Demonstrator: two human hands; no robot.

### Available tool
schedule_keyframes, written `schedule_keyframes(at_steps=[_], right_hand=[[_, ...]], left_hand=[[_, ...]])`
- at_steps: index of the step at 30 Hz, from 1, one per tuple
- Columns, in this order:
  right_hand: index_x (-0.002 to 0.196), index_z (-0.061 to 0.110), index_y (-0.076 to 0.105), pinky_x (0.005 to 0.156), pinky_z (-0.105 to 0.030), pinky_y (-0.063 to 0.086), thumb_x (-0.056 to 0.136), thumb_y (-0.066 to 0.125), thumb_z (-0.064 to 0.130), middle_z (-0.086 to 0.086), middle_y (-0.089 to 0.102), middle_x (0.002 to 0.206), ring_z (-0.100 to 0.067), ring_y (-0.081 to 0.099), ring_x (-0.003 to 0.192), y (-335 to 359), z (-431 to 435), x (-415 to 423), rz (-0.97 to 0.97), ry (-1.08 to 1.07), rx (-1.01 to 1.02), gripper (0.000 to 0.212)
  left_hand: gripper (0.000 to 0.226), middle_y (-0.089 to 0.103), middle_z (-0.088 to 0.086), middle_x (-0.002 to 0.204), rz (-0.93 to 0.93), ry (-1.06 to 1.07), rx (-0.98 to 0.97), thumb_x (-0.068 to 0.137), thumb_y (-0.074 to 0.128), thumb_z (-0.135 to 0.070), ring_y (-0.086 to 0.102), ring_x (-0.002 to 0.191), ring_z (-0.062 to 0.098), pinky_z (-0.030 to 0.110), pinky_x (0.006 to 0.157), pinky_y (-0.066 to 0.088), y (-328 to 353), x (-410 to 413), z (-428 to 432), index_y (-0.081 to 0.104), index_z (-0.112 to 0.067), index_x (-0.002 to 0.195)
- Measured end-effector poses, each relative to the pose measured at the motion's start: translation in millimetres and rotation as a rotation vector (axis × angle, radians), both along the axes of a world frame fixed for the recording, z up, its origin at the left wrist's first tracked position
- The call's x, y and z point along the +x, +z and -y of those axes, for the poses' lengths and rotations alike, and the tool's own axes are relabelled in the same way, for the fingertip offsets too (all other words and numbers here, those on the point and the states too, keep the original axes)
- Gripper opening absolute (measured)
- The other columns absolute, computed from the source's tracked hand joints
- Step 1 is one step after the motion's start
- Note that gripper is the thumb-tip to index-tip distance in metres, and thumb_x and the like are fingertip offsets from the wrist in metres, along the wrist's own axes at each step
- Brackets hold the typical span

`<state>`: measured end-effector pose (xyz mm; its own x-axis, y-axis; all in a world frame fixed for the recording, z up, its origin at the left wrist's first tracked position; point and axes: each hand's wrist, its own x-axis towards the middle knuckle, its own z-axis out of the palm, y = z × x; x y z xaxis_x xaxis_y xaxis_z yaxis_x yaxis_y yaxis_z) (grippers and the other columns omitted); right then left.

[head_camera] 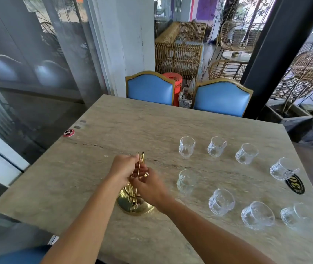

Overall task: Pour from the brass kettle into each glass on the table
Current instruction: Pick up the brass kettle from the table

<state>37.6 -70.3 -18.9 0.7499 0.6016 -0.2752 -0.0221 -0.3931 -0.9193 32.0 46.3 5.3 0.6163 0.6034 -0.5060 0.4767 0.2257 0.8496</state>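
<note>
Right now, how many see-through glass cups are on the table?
8 clear patterned glasses: far row; near row. None looks hidden.

The upper body and lid of the shiny brass kettle [132,203] are hidden behind the right hand [149,184]. Part of its thin looped handle is covered by the left hand [122,167]. The lettering on the black oval table sticker [295,184] is cut short by a clear textured glass [282,168].
</note>
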Motion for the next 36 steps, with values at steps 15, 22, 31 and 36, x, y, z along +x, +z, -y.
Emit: schedule_keyframes(at_steps=[15,22,31,36], right_hand=[[0.080,0.014,0.058,0.048,-0.029,0.042,0.105,0.040,0.023,-0.005,0.058,0.062,-0.012,0.053,0.049,64.9,16.1,21.8,0.089,-0.124,0.248,0.032],[0.073,0.010,0.055,0.046,-0.031,0.038,0.106,0.046,0.022,0.005,0.050,0.053,-0.010,0.045,0.045,115.9,54.8,34.8,0.104,-0.226,0.442,0.036],[0.062,0.015,0.049,0.049,-0.040,0.034,0.095,0.060,0.029,-0.002,0.036,0.052,-0.021,0.034,0.051,164.2,146.2,42.1,0.322,-0.381,0.492,0.038],[0.070,0.008,0.054,0.048,-0.034,0.032,0.095,0.062,0.029,-0.002,0.036,0.054,-0.017,0.034,0.047,171.4,208.3,36.2,0.350,-0.523,0.425,0.033]], left_hand=[[0.015,0.080,-0.003,0.077,0.148,-0.124,0.207,0.103,0.065,-0.023,0.072,0.079,0.009,0.023,0.058,0.052,81.7,12.6,11.4,0.073,-0.011,0.101],[0.035,0.079,-0.007,0.087,0.329,-0.394,0.610,0.103,0.060,-0.043,0.071,0.093,0.015,0.033,0.086,0.050,115.6,21.8,34.1,0.080,-0.027,0.079],[0.049,0.063,0.002,0.131,0.785,-0.381,1.062,0.097,0.059,-0.048,0.051,0.125,0.006,0.026,0.107,0.039,77.3,59.5,87.2,0.067,-0.009,0.127],[0.060,0.056,-0.002,0.144,0.870,-0.602,1.016,0.097,0.052,-0.058,0.046,0.139,0.011,0.033,0.117,0.030,56.0,74.0,143.9,0.064,-0.012,0.134]])
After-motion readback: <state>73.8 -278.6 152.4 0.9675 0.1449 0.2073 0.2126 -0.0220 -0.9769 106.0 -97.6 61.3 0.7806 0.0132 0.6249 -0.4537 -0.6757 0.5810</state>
